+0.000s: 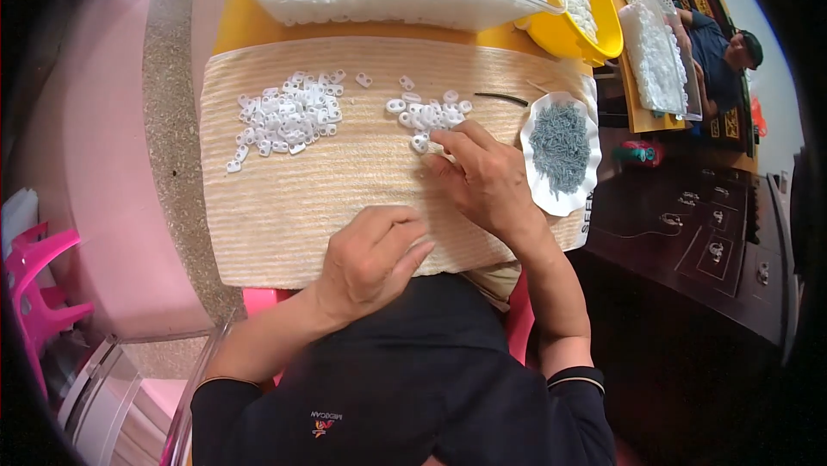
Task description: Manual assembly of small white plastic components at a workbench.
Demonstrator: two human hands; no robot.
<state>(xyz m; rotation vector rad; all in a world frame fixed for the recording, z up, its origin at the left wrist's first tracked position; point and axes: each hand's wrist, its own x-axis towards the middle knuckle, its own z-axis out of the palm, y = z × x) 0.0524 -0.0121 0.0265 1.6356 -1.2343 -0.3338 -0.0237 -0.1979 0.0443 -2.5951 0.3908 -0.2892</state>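
A striped cream towel [284,216] covers the table before me. At its left lies a heap of small white plastic pieces with two holes [289,113]. Right of the middle is a smaller cluster of white rounded plastic pieces [431,111]. My right hand [489,177] reaches to this cluster's near edge, its index finger and thumb apart beside a white piece [419,144]. Close to the towel's front edge, my left hand [370,255] is closed, fingers curled against the thumb; what it holds, if anything, is hidden.
A white fluted dish [564,204] of small grey screws stands at right, near a dark thin curved tool [501,99]. Behind are a clear bin [370,11] heaped with white pieces and a yellow basin [610,40]. Another person [719,57] sits at far right.
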